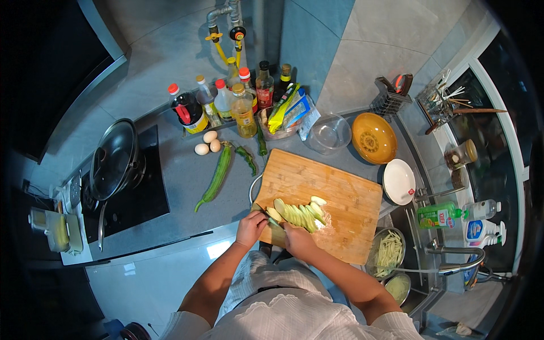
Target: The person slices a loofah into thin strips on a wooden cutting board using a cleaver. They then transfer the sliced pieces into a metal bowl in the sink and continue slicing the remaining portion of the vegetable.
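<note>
On a wooden cutting board [323,178], a row of pale green vegetable slices [297,216] lies fanned out near the front left part. My right hand [299,242] is closed around the handle of a kitchen knife [274,221], whose blade stands beside the left end of the row. My left hand [251,227] is at the board's left front corner, its fingers on the uncut end of the vegetable, which they largely hide. One loose slice [318,200] rests behind the row.
A long green gourd [219,176], green peppers [246,159] and eggs [202,149] lie left of the board. Bottles [243,112] stand behind. A clear bowl [329,134], an orange bowl [374,138] and a white dish [398,182] are at right, near the sink with shredded vegetable [389,250]. A lidded pan [114,159] sits on the cooktop.
</note>
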A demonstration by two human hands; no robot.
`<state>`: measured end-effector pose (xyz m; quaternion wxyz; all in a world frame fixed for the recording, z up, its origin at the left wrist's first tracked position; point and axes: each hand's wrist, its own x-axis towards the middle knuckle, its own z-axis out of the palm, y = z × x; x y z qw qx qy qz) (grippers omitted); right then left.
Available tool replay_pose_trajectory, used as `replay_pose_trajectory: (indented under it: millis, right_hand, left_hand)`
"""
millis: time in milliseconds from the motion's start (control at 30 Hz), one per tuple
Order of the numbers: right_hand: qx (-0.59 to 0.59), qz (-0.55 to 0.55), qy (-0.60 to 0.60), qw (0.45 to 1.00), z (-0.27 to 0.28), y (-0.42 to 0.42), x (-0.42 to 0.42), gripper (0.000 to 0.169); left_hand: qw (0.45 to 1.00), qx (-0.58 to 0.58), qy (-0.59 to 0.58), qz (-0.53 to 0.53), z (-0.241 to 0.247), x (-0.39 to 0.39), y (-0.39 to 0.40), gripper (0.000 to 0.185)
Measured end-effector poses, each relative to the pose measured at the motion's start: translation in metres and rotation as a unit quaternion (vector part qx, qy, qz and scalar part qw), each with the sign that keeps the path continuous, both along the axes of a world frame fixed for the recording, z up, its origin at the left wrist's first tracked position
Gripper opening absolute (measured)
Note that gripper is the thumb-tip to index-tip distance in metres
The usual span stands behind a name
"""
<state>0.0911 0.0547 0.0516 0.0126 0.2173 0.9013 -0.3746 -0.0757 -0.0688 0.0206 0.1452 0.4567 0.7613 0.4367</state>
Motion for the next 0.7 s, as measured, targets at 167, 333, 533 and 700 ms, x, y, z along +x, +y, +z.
replay_pose_trajectory:
  millis: [167,333,533,700]
  right_hand:
    - [-0.051,-0.019,-0.012,0.998,-0.004,0.006,-0.007,0.037]
    - [-0.109,-0.025,0.043,0.993,0.032,0.016,0.007,0.032]
    - [-0.099,-0.011,-0.027,0.995,0.044,0.017,0.013,0.033]
    - [-0.091,-0.021,-0.013,0.996,0.036,0.011,0.012,0.032]
  left_hand:
    - [1.0,0.02,-0.016,0.01,0.0,0.001,0.002,0.015]
    - [0.999,-0.003,-0.038,0.024,-0.002,0.001,0.0,0.016]
    - [1.0,0.019,-0.01,0.017,-0.003,0.0,0.003,0.015]
    - [0.999,0.012,-0.037,0.023,-0.007,0.001,0.002,0.015]
